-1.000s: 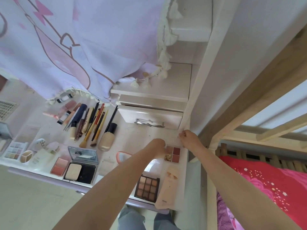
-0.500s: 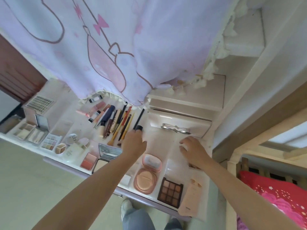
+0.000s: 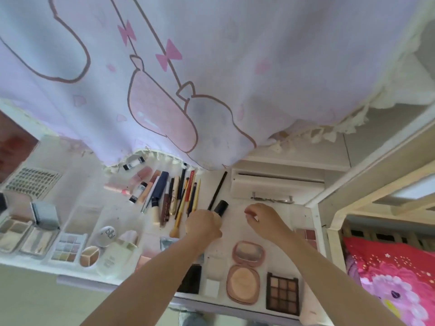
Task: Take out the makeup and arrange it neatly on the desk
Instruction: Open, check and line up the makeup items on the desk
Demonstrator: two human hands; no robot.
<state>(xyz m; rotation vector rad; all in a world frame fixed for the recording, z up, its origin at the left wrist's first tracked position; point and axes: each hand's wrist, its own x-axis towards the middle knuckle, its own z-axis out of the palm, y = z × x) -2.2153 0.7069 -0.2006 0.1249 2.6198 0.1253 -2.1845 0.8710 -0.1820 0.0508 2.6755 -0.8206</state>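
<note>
The left hand (image 3: pixel 203 225) curls around a foundation bottle (image 3: pixel 219 209), whose black cap sticks out past the fingers, just right of the row of brushes and pencils (image 3: pixel 181 198) on the table (image 3: pixel 237 222). The right hand (image 3: pixel 263 217) hovers nearby with fingers loosely bent, pinching something small and pale that is too blurred to identify. A round powder compact (image 3: pixel 243 269) lies open near the table's front edge.
</note>
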